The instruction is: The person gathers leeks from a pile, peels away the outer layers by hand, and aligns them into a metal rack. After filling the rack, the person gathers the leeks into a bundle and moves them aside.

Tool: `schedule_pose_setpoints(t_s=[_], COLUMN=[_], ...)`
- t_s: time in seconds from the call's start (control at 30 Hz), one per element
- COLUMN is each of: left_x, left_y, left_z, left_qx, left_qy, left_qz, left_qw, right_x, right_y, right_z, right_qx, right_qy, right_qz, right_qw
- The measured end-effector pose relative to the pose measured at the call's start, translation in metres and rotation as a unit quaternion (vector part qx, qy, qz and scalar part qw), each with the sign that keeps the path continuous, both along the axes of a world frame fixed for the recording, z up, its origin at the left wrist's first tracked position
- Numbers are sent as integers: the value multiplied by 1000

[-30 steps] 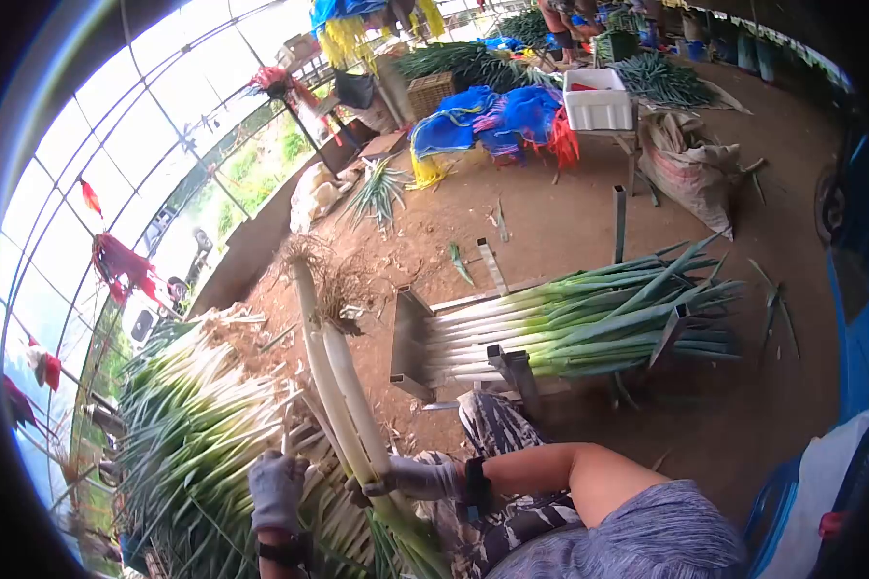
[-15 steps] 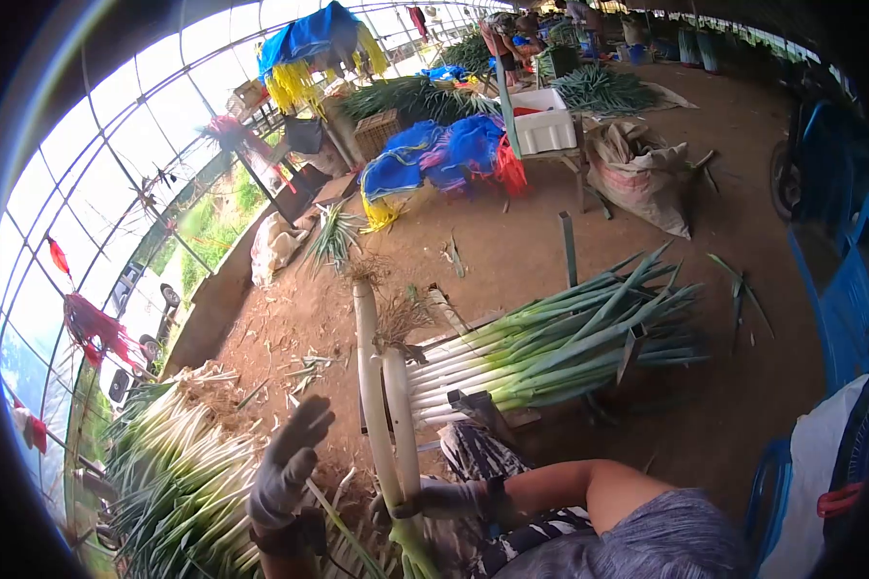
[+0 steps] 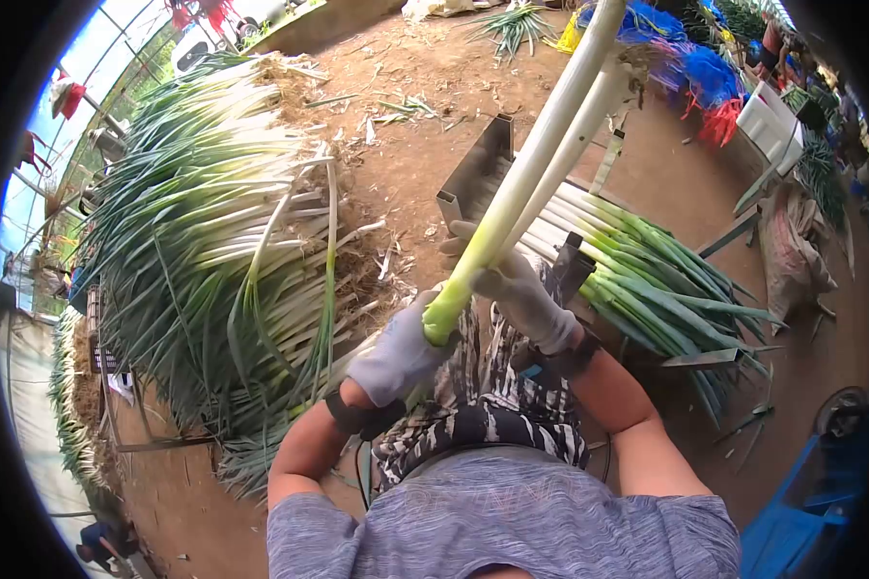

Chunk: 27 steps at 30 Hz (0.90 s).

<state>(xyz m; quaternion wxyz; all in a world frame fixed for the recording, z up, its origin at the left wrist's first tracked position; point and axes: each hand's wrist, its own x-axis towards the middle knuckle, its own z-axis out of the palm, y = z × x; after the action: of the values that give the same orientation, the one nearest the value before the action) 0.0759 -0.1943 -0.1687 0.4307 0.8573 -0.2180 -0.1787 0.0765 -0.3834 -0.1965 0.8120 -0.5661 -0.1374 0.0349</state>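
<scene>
Two long white leeks (image 3: 543, 145) slant up and right in front of my body, their lower part pale green. My right hand (image 3: 526, 297), in a grey glove, is wrapped round them where white turns to green. Lower down, my left hand (image 3: 403, 349), also gloved, is closed round their green lower end. Beyond my right hand a bundle of leeks (image 3: 637, 265) lies across a metal frame (image 3: 492, 164), white ends to the left. A large heap of leeks (image 3: 203, 222) covers the ground on the left.
Blue and red netting (image 3: 710, 75), a white crate (image 3: 770, 125) and a filled sack (image 3: 792, 253) are at the upper right. A blue cart (image 3: 811, 502) stands at the lower right. Another leek pile (image 3: 70, 396) is at the far left. Scraps litter the soil.
The view has swung down and left. My left hand, raised and open before, has closed round the green end of the leeks. The leeks now tilt right, still in my right hand.
</scene>
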Motion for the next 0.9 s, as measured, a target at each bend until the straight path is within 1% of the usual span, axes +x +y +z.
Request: schedule_pose_setpoints(t_s=[0.03, 0.07, 0.1, 0.13, 0.17, 0.2, 0.3, 0.33, 0.43, 0.5, 0.53, 0.6, 0.63, 0.67, 0.7, 0.73, 0.77, 0.8, 0.83, 0.9], left_x=[3, 6, 9, 11, 13, 14, 15, 16, 13, 12, 12, 11, 10, 7, 6, 7, 7, 5, 4, 2], left_y=[-2, -3, -4, -4, -4, -6, -9, -10, -7, -2, 1, 11, 14, 18, 20, 22, 24, 25, 26, 26], left_z=[3, 5, 4, 0, -5, -13, -37, -41, -44, -35, -27, -14, -17, -23, -25, -11, -12, -13, -13, -1], left_qx=[24, 37, 65, 95, 125, 140, 171, 181, 210, 219, 166, 58, 26, -6, -38, -46, -55, -64, -74, -125], left_qy=[-28, -41, -87, -131, -173, -208, -267, -256, -212, -174, -121, -15, 13, 43, 73, 162, 157, 153, 148, 194], left_qz=[23, 39, 43, 48, 53, 57, 100, 102, 99, 78, 51, -5, -25, -45, -66, -86, -98, -112, -126, -129], left_qw=[999, 998, 993, 986, 976, 966, 943, 944, 949, 957, 977, 998, 999, 998, 994, 982, 981, 980, 978, 964], right_x=[0, -11, -20, -29, -37, -33, -31, -32, -32, -33, -33, -32, -32, -35, -36, -37, -38, -40, -41, -42], right_y=[-1, 4, 8, 12, 18, 27, 34, 38, 38, 35, 32, 24, 22, 12, 8, 4, 2, 3, 1, -4], right_z=[3, 7, 21, 36, 42, 16, 15, 19, 5, -5, -9, -12, -3, 14, 27, 37, 46, 57, 63, 73], right_qx=[-102, -38, -147, -255, -358, -309, -356, -406, -387, -332, -304, -338, -352, -458, -485, -511, -538, -524, -535, -559], right_qy=[-32, 32, 36, 42, 49, -75, 138, 147, 105, 101, 98, -33, -99, -91, -126, -161, -194, -216, -216, -218], right_qz=[-67, -10, -28, -45, -60, -125, -120, -144, -143, -103, -84, -111, -124, -133, -128, -121, -115, -146, -148, -150], right_qw=[992, 999, 988, 965, 930, 940, 916, 890, 905, 932, 944, 934, 922, 874, 856, 835, 812, 811, 803, 786])
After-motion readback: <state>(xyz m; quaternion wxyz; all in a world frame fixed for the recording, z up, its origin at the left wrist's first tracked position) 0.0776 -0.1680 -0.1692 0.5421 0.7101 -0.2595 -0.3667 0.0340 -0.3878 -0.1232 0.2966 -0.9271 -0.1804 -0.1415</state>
